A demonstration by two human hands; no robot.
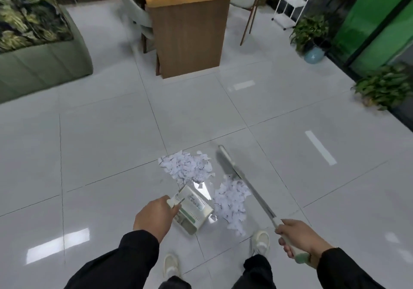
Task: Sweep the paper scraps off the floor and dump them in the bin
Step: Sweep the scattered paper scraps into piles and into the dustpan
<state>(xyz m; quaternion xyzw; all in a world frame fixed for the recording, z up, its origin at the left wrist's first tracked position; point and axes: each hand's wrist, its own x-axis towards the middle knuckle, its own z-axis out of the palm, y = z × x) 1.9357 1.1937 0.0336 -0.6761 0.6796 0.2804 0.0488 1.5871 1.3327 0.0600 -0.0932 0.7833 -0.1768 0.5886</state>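
a wooden desk (192,31) stands ahead with a grey chair (134,13) tucked at its left. a green sofa (40,65) sits far left, a white wire shelf (292,0) and potted plants (310,31) to the right.

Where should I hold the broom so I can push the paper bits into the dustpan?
Hold the broom near the top of its long handle, on the pale grip where the right hand is wrapped now. Come from the near side, because the stick slants up toward the person while the brush end sits low, past the paper scraps. The left hand holds the dustpan by its handle.
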